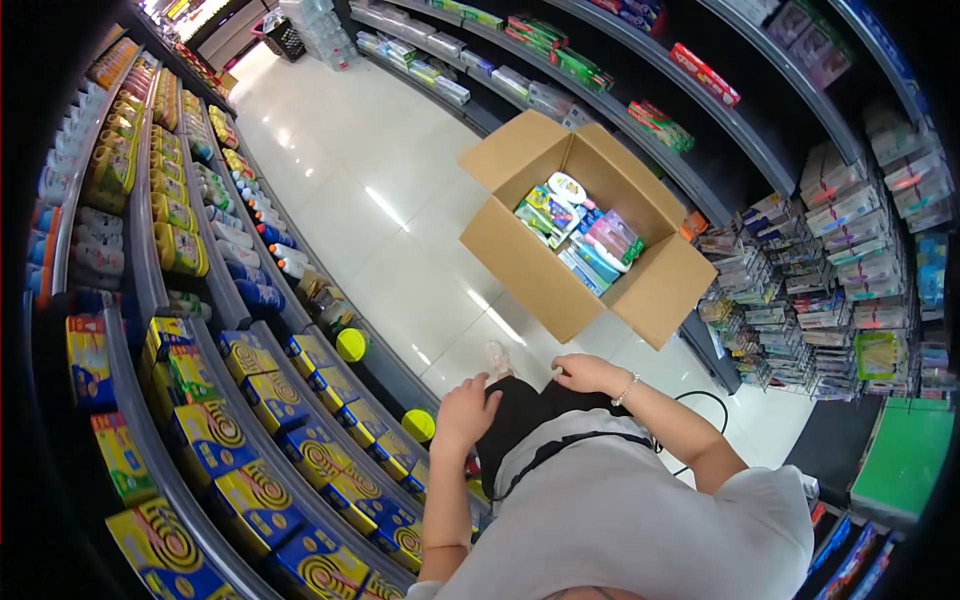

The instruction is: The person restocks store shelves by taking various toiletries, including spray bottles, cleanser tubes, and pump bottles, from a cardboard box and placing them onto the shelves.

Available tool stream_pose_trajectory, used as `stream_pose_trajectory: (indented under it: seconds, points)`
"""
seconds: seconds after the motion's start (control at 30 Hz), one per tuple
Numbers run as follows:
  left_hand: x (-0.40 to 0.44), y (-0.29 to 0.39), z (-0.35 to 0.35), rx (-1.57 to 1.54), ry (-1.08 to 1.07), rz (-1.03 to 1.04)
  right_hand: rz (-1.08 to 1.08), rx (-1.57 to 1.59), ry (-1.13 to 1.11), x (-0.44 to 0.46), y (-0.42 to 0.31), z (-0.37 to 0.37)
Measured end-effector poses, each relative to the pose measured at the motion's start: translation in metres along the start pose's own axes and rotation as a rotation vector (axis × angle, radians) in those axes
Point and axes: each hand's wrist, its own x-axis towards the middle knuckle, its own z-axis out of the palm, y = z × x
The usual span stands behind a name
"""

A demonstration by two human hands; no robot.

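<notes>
My left hand hovers by my dark trousers, its fingers apart and nothing in them. On the other side, my right hand, with a bracelet at the wrist, is loosely bent in front of my body and holds nothing that I can see. Neither hand touches the open cardboard box ahead. Its flaps are spread outward. Inside lie several packaged goods, among them a white bottle, a green pack and a pink-and-clear pack.
Shelves on the left carry yellow-and-blue boxes with spiral pictures and yellow bottles. Toothpaste-like cartons line the right shelves, beside hanging packets. Shiny tiled floor runs along the aisle toward a dark basket.
</notes>
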Motion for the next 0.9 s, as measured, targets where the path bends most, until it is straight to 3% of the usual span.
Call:
stream_pose_trajectory:
  seconds: [0.07, 0.13, 0.17, 0.2, 0.43, 0.5, 0.6, 0.73, 0.9]
  points:
    - [0.008, -0.027, -0.013, -0.016, 0.049, -0.021, 0.164, -0.108, 0.015, 0.014, 0.001, -0.010]
    - [0.012, -0.043, -0.028, 0.038, 0.098, -0.124, 0.191, -0.111, 0.088, 0.024, 0.014, -0.012]
    - [0.011, -0.045, -0.041, -0.003, 0.018, -0.238, 0.236, -0.138, 0.204, 0.029, 0.020, -0.016]
    - [0.012, -0.053, -0.045, -0.005, 0.016, -0.243, 0.279, -0.163, 0.322, 0.036, 0.025, -0.019]
    - [0.008, -0.089, -0.044, -0.037, -0.027, -0.340, 0.578, -0.326, 0.556, 0.061, 0.093, -0.013]
    - [0.009, -0.090, -0.040, -0.020, -0.071, -0.318, 0.768, -0.313, 0.365, 0.059, 0.102, -0.011]
    - [0.025, -0.086, -0.043, -0.001, -0.099, -0.258, 0.882, -0.232, 0.196, 0.067, 0.116, -0.008]
    - [0.058, -0.067, -0.055, 0.038, -0.088, -0.128, 0.917, -0.244, 0.254, 0.086, 0.127, -0.002]
    - [0.118, -0.040, -0.067, 0.087, -0.203, -0.073, 0.927, -0.054, 0.083, 0.091, 0.110, -0.030]
